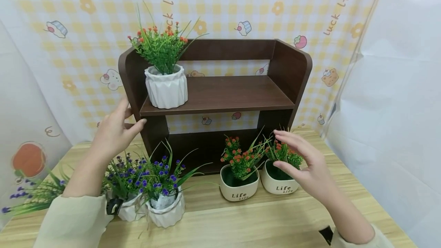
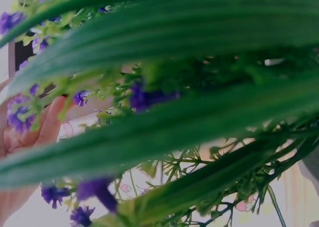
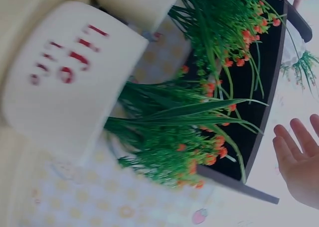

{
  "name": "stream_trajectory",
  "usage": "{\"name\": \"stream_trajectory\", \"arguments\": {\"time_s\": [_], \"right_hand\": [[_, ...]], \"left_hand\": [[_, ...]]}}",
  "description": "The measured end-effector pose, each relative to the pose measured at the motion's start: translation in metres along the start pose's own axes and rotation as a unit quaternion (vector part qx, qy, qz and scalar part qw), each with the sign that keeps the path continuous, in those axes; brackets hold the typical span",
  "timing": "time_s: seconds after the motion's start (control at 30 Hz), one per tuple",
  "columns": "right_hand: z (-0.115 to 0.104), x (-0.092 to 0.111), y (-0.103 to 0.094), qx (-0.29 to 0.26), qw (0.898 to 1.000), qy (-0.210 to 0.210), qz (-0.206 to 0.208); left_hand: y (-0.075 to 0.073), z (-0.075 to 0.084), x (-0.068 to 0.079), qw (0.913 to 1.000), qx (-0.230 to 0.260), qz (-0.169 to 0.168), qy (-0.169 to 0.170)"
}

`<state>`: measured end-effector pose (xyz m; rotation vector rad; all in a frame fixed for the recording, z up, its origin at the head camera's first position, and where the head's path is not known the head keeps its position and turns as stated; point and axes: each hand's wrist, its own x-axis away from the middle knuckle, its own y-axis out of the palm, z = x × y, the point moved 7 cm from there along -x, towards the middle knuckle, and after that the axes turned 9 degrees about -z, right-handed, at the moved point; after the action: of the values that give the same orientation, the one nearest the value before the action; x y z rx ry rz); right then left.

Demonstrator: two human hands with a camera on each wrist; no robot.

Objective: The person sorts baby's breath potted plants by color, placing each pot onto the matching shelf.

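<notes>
The step in hand appears to be steadying or squaring up the two-tier dark-wood desktop shelf (image 1: 237,93), which stands at 12 o'clock on the tabletop (image 1: 220,229); that calls for light, flat pressure on the side panel, evenly given, so that the white pleated pot with orange-red flowers (image 1: 167,89), at 10 o'clock on the upper board, does not rock. The left hand (image 1: 114,131) lies at 9 o'clock beside the left panel, fingers along its outer face, thumb out across the front edge, nothing in its grasp; how firmly it touches cannot be told. Its forearm passes over the purple-flowered plants at 7 to 8 o'clock, among them the front white pot with purple flowers (image 1: 167,214), and leaf blades cross the left wrist view, so a slightly raised wrist would avoid snagging. The right hand (image 1: 311,165) hovers at 4 o'clock, fingers and thumb parted and pointing toward 10, grasping nothing, in front of the right cream "Life" pot (image 1: 281,185). The left cream "Life" pot (image 1: 239,189) sits just beside it at 5 o'clock; for either, the firm wall should make a surer hold than the springy stems
</notes>
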<state>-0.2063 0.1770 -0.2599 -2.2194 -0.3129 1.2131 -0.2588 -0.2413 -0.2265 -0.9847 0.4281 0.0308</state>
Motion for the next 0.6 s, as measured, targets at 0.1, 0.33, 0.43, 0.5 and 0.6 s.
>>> {"name": "stream_trajectory", "arguments": {"time_s": [0.1,0.33,0.43,0.5,0.6], "right_hand": [[0.002,0.014,-0.003,-0.009,1.000,0.002,0.010],[0.013,0.051,-0.008,0.010,0.996,0.091,0.009],[0.018,0.064,-0.012,0.020,0.994,0.110,0.013],[0.021,0.069,-0.015,0.026,0.993,0.112,0.020],[0.028,0.077,-0.021,0.032,0.991,0.126,0.029]], "left_hand": [[0.000,0.001,0.000,1.0000,-0.001,0.001,0.002],[0.002,0.001,-0.002,1.0000,-0.001,-0.004,0.007],[0.001,0.001,-0.001,1.0000,0.000,-0.005,0.007],[0.001,0.000,0.000,1.0000,0.002,-0.004,0.007],[0.000,0.001,0.000,0.9999,0.005,0.000,0.011]]}}
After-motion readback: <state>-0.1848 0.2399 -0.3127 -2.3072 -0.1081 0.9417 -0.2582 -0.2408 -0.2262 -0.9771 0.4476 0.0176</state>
